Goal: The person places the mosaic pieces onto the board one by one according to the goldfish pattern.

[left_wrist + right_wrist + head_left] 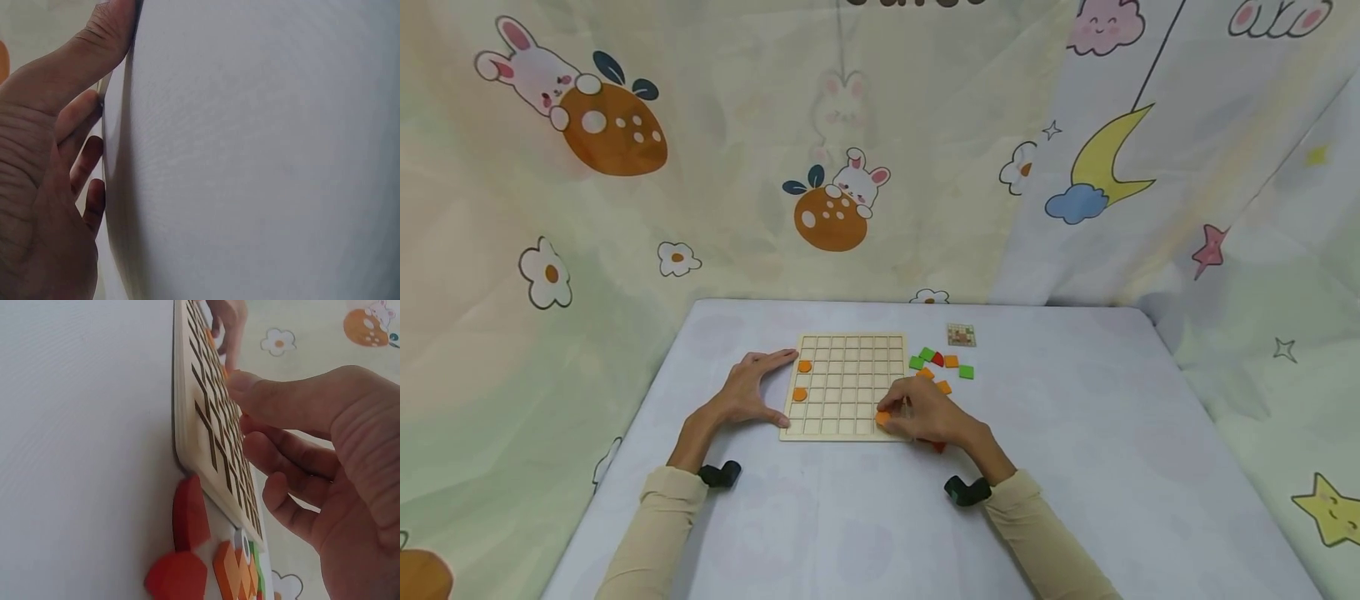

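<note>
A pale wooden grid board (847,406) lies on the table. My left hand (745,392) is at its left side, thumb and forefinger spread wide, their tips touching the board's left edge near its near and far corners. Two orange pieces with rounded edges, a far one (805,366) and a nearer one (800,394), sit in the grid near that side. Over the board's near right part, my right hand (928,412) pinches another orange piece (882,419) between thumb and fingers. In the right wrist view the thumb mostly hides this piece.
Right of the board lie loose green pieces (966,372), orange pieces (951,361) and red pieces (190,512). A small square picture card (961,335) lies behind them. The white table (1075,417) meets a printed cloth backdrop (925,167).
</note>
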A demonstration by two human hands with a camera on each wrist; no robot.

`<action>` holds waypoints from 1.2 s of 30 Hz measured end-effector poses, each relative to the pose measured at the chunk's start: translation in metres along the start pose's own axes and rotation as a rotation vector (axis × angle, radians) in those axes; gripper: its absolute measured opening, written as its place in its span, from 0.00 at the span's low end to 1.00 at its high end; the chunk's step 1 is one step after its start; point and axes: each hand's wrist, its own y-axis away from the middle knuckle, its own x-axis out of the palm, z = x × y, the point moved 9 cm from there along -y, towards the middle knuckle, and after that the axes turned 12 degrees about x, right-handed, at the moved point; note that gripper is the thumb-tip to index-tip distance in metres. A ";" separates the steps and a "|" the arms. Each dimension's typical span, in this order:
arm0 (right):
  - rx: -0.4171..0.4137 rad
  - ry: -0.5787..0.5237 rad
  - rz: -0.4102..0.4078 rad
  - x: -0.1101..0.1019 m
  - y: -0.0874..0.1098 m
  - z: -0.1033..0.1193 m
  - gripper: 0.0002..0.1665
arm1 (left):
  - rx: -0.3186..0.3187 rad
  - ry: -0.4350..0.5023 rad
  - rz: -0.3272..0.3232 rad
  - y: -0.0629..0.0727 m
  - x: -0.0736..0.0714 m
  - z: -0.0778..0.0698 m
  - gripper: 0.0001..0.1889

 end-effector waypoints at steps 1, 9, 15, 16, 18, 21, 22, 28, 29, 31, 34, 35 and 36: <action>-0.007 0.002 0.000 0.001 -0.003 0.001 0.11 | 0.004 -0.003 0.000 0.000 0.000 0.000 0.70; -0.017 -0.019 0.001 0.013 -0.023 0.010 0.10 | 0.009 -0.014 0.002 -0.002 -0.002 0.001 0.70; -0.001 -0.022 0.024 0.023 -0.035 0.017 0.11 | -0.012 -0.012 0.006 0.000 0.000 0.002 0.70; -0.004 -0.025 0.028 0.024 -0.037 0.018 0.11 | -0.015 -0.010 0.008 0.000 0.000 0.002 0.70; -0.008 -0.029 0.033 0.027 -0.041 0.020 0.11 | -0.020 -0.011 0.012 0.000 0.000 0.002 0.70; -0.022 -0.042 0.046 0.032 -0.047 0.022 0.10 | -0.026 -0.006 0.017 0.000 0.001 0.001 0.70; -0.030 -0.046 0.051 0.034 -0.049 0.024 0.10 | -0.026 -0.007 0.017 0.000 0.001 0.001 0.69; -0.066 -0.017 0.057 0.042 -0.060 0.031 0.11 | -0.028 -0.001 0.022 -0.001 0.002 0.002 0.69; -0.067 -0.008 0.056 0.043 -0.061 0.032 0.11 | -0.028 0.001 0.021 -0.001 0.002 0.002 0.69; -0.066 0.003 0.052 0.045 -0.065 0.035 0.11 | -0.024 -0.002 0.019 -0.001 0.002 0.001 0.69; -0.063 0.013 0.054 0.048 -0.069 0.038 0.11 | -0.020 -0.005 0.016 -0.001 0.002 0.002 0.69; -0.066 0.014 0.054 0.049 -0.071 0.039 0.11 | -0.019 -0.004 0.017 -0.001 0.002 0.002 0.69; -0.068 0.014 0.056 0.049 -0.072 0.041 0.11 | -0.018 -0.007 0.018 -0.001 0.002 0.002 0.69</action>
